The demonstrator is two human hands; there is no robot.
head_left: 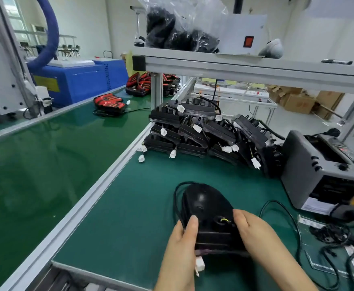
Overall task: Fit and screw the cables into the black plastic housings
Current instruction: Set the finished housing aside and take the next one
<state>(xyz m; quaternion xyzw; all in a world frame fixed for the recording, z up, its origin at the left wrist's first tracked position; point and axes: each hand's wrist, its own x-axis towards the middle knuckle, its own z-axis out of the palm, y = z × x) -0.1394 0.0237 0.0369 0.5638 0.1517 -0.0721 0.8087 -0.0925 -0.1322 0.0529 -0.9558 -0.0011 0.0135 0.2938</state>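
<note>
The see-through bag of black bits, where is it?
In the head view, the clear plastic bag of black parts sits top centre on the grey shelf, left of the white sheet with a red square.

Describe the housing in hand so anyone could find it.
On the green bench mat, nearest the camera, the left hand and right hand grip a rounded black plastic housing. Unlike the stacked black housings behind, it sits alone, yellow wire in its hole.

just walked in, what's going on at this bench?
A person holds one black housing at the green mat, left hand gripping its left side, right hand holding its right. A yellow wire shows in a hole on top; a white connector hangs at its near end. A pile of housings sits behind.
</note>
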